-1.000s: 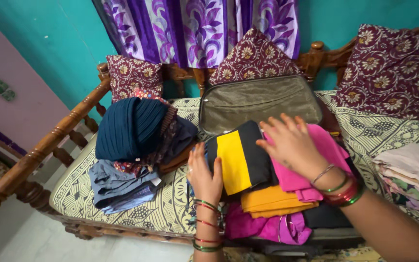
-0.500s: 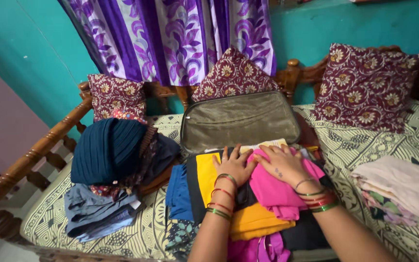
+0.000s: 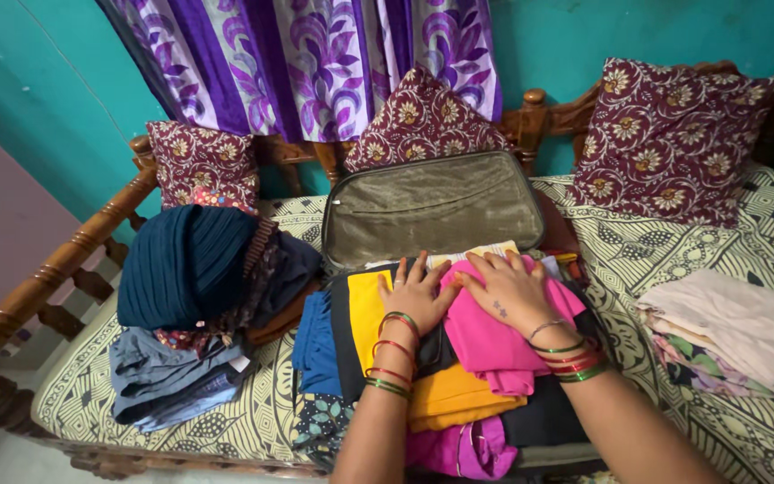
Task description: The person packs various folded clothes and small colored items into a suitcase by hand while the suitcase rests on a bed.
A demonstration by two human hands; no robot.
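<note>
Nearest you, a magenta garment [image 3: 459,448] and a mustard-yellow folded piece [image 3: 459,399] sit at the front edge of the open suitcase, with dark cloth just beside them on the right. Your forearms come in over these, bangles at both wrists.

Your left hand [image 3: 418,296] lies flat, fingers spread, pressing down on the black and yellow garment [image 3: 367,314]. Your right hand [image 3: 508,291] is likewise flat and spread, palm down on the pink folded garment [image 3: 485,345], the two hands nearly touching at the fingertips. Neither pinches anything; both bear down.

These clothes look soft and light, and they will give under your palms and spring back when released (folded cloth like this tends to slide layer over layer). To lift a piece, I judge you would do best with flat hands under the folded edges on both sides, not a grab at one corner, which would spill the fold.

Left of the case, a blue folded cloth [image 3: 315,345] touches its side, and further left a pile of dark clothes [image 3: 190,269] rests on the patterned mattress [image 3: 91,394]. Right lies a pale stack [image 3: 736,327]. Beyond your fingers stands the suitcase lid [image 3: 432,206], then maroon floral cushions [image 3: 423,121] and a purple curtain [image 3: 315,54].
</note>
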